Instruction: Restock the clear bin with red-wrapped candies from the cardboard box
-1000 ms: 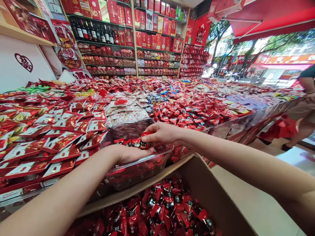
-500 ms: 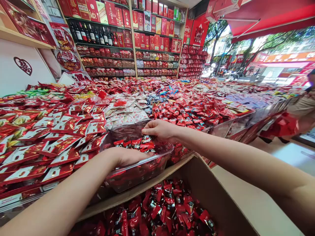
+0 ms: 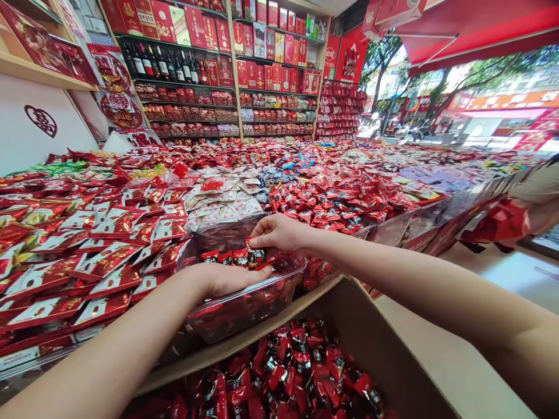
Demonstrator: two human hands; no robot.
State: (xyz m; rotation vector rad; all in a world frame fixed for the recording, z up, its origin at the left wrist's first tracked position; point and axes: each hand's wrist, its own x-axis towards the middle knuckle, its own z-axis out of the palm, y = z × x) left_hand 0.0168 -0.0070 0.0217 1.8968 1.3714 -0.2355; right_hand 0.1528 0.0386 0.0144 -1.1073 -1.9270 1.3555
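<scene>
red-black candy packets (image 3: pixel 238 257) | upright row; inside clear plastic bin (image 3: pixel 244 305) | display edge

Glossy foil candy wrappers (image 3: pixel 255 257) sit in a clear, smooth plastic bin (image 3: pixel 244 305) (slightly reflective); the box (image 3: pixel 349 314) below is matt brown cardboard.

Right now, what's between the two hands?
In the head view, a row of small red-wrapped candies lies between the left hand and right hand, inside the clear plastic bin.
</scene>
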